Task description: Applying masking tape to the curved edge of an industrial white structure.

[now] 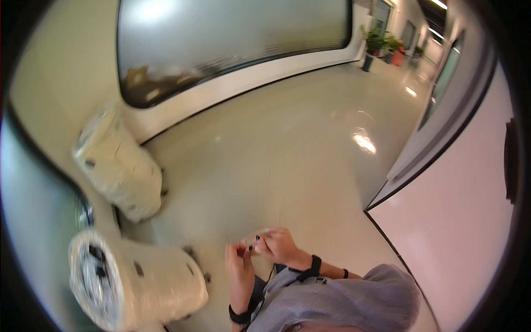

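My left hand point(239, 267) is raised in front of my body, its fingers curled and the thumb bent in. Close beside it, my right hand point(278, 248) has its fingers folded, with dark nails showing. The fingertips of both hands nearly meet. A faint pale, see-through edge point(262, 230) shows by the right fingers, too blurred to name. Whether either hand grips it I cannot tell. Black wristbands point(312, 267) circle both wrists. A dark cord point(269, 274) runs down between the forearms, in front of a grey shirt point(332, 299).
Two plastic-wrapped cylindrical units on small casters, a nearer one point(161, 282) and a farther one point(120, 166), stand at the left. A white wall panel point(448, 199) rises at right. Glossy floor point(265, 157) leads to a corridor with potted plants point(373, 43). A large framed window point(236, 37) spans the far wall.
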A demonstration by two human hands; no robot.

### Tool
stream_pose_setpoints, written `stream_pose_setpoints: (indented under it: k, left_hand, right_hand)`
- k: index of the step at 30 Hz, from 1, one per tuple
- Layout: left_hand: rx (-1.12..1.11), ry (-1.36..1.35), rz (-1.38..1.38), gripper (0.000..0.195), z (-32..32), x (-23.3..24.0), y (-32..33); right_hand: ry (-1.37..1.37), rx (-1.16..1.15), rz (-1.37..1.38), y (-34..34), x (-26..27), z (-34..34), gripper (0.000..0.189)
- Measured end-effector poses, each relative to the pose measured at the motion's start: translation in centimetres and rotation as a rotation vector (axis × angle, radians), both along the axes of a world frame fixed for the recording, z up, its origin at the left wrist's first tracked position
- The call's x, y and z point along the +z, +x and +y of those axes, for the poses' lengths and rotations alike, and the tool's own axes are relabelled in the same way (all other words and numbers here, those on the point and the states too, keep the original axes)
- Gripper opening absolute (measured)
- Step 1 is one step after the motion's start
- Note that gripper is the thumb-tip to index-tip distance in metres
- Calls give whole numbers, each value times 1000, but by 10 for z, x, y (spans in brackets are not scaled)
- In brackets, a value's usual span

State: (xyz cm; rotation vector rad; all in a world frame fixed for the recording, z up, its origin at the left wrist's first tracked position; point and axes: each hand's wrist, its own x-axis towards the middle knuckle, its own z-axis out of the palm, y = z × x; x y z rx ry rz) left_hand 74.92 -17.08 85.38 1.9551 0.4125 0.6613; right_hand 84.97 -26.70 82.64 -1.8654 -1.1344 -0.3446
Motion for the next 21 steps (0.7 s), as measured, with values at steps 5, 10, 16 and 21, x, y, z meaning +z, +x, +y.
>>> stream_pose_setpoints:
  k: [5,10,16,21]
  left_hand:
    - [-165,-96,246,13,33,-26,50]
    - [-199,-115,283,16,101,-45,100]
    - [-261,-102,355,14,224,-27,141]
    - [-106,-7,195,6,311,-22,142]
  right_hand:
    - [-132,-118,177,39,-12,18,33]
    - [-130,-122,235,82,-38,79,35]
    - [-225,-130,256,131,-5,203,42]
    - [-245,64,143,156,14,309,29]
